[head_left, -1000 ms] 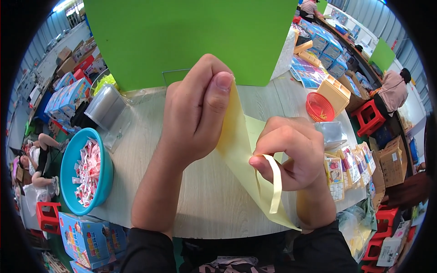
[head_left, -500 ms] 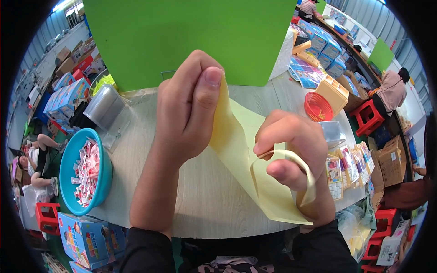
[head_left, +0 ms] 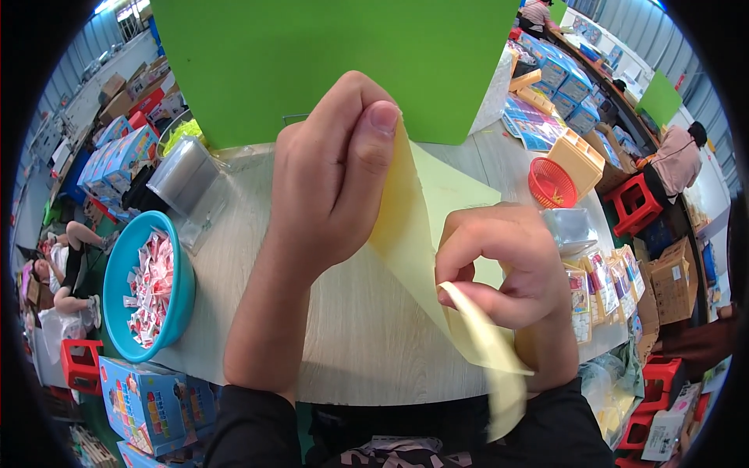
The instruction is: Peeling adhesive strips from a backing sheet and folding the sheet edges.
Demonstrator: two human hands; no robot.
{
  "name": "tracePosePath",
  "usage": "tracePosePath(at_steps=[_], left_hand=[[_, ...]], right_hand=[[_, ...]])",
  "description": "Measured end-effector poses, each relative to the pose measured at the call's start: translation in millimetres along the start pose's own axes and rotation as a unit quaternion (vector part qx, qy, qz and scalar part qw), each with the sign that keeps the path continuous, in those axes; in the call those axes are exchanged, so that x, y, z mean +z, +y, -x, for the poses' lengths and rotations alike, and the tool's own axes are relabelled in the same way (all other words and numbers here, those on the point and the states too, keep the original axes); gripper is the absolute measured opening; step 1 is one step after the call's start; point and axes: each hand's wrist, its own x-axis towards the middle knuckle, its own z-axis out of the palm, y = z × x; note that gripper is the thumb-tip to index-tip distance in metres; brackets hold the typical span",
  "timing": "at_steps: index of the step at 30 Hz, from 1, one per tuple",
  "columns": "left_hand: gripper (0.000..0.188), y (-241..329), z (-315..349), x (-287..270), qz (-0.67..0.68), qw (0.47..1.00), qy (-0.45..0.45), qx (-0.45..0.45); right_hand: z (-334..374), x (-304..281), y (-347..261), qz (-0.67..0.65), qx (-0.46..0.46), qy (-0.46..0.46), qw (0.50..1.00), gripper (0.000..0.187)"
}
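Note:
My left hand is closed, its thumb pressed against the fingers over the upper corner of a thin, pale yellow sheet. The sheet hangs slantwise above the table, passing behind my right hand. Between thumb and fingertips, that hand pinches the end of a narrow yellow strip. The strip's lower part curls down past my right wrist and is blurred. Whether it is still joined to the sheet, I cannot tell.
A turquoise basin of small wrapped packets stands left, near clear plastic bags. A green board rises behind the table. At right are a red basket, a clear plastic box and packaged sets.
The strip was looped up around my right thumb and wrist; its free part now swings down below the hand. My left hand has risen slightly, and the right has dropped a little.

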Motion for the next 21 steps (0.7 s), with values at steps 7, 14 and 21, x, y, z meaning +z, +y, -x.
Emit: tracePosePath(at_steps=[7,14,21], left_hand=[[0.023,-1,-2,0,0.018,1.0,0.008,-0.02],[0.025,-12,0,-2,0.038,0.998,0.027,-0.046],[0.025,-10,-2,-2,0.048,0.997,0.027,-0.045]], right_hand=[[-2,1,1,0.012,-0.037,0.024,0.999,0.007],[0,9,4,0.023,-0.046,0.072,0.996,0.017],[3,4,-1,-0.005,0.052,0.023,0.998,0.008]])
